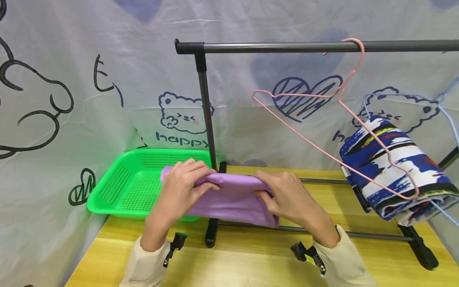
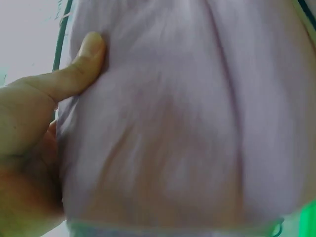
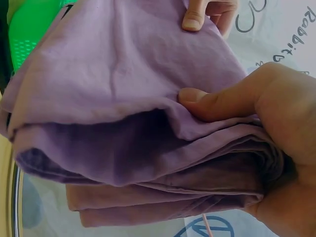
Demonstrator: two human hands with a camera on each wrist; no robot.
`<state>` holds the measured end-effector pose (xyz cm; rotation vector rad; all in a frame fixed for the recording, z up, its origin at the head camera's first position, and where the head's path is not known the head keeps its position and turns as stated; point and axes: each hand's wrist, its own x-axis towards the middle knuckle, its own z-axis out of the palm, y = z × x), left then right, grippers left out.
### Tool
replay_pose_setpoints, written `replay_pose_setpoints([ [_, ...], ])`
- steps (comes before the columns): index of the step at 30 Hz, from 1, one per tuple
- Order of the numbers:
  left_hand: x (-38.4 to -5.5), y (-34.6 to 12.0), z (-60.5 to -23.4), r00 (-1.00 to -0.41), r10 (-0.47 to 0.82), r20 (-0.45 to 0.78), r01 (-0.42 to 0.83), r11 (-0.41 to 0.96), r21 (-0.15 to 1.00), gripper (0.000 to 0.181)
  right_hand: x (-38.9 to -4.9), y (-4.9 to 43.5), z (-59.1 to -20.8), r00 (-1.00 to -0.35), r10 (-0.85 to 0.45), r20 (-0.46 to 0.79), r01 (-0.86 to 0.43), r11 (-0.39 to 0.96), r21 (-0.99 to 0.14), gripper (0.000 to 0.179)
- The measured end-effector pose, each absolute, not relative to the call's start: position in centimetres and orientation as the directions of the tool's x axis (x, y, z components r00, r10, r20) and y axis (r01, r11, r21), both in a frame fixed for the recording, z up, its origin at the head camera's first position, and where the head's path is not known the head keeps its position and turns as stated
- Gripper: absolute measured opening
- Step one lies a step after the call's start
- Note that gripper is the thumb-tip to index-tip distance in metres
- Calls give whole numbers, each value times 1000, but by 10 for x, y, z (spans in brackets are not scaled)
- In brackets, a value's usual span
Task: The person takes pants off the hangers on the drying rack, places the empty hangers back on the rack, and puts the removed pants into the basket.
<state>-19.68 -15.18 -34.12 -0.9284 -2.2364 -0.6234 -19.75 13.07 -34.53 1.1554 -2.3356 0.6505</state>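
Observation:
A folded purple cloth [image 1: 233, 199] hangs between both hands in front of the rack. My left hand [image 1: 183, 185] grips its top edge on the left, thumb on the near face and fingers behind. At the right end of that edge my right hand [image 1: 287, 195] pinches the cloth in the same way. Several stacked layers of the purple cloth [image 3: 123, 103] show at its open side in the right wrist view, with the right thumb pressing on the upper layer. Purple fabric [image 2: 173, 123] fills most of the left wrist view, the left thumb flat against it.
Behind the left hand stands a green perforated basket [image 1: 122, 191]. A dark metal rack [image 1: 279, 48] spans the table [image 1: 229, 259]. From its bar hangs a bare pink hanger [image 1: 297, 129]; a blue hanger [image 1: 448, 111] carries a patterned blue-and-white cloth [image 1: 405, 171] at the right.

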Motion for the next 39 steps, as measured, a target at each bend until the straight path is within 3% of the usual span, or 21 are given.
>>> replay_pose_setpoints([
  [3,-199,-161,-334,-622,517,588,722,670,175,38,-198,129,-343,-534,-602,594,-823,532,-200,22],
  [7,-201,-177,-322,-730,595,337,672,716,191,46,-198,126,-338,-521,-600,607,-826,533,-182,21],
  [11,-202,-192,-309,-754,628,193,657,729,195,38,-199,117,-332,-517,-609,601,-830,528,-179,20],
  [21,-198,-229,-296,-779,573,253,613,781,121,32,-207,79,-315,-511,-699,499,-845,515,-145,27],
  [30,-192,-266,-299,-799,488,351,540,840,60,40,-214,35,-305,-541,-763,354,-841,500,-209,29],
  [39,-197,-299,-310,-816,389,428,434,901,10,51,-231,-12,-313,-502,-773,388,-850,524,-57,28],
])
